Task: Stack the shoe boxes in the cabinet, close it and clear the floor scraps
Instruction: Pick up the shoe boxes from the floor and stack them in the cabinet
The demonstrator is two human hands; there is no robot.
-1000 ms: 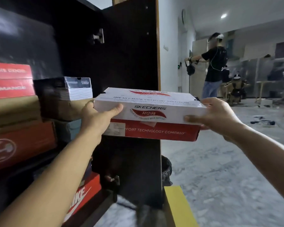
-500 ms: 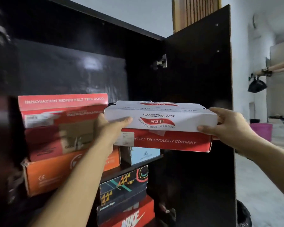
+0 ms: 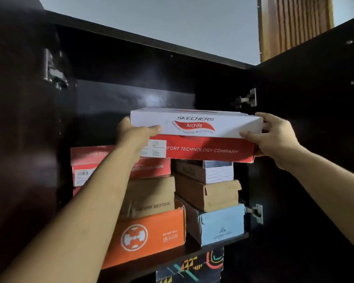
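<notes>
Both arms raised; left hand [image 3: 134, 133] & right hand [image 3: 274, 137] curled, thumbs fwd.

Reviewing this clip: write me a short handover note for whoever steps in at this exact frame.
Left hand and right hand each grip an end of the Skechers box, held level above the right stack, over the grey-white box.
Done: two stacks stand on the upper shelf.
Left: set this box down, shut the cabinet doors, clear the floor scraps, which are out of view.

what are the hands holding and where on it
Both hold the Skechers box by its short ends: left hand at the left end, right hand at the right end.
</notes>
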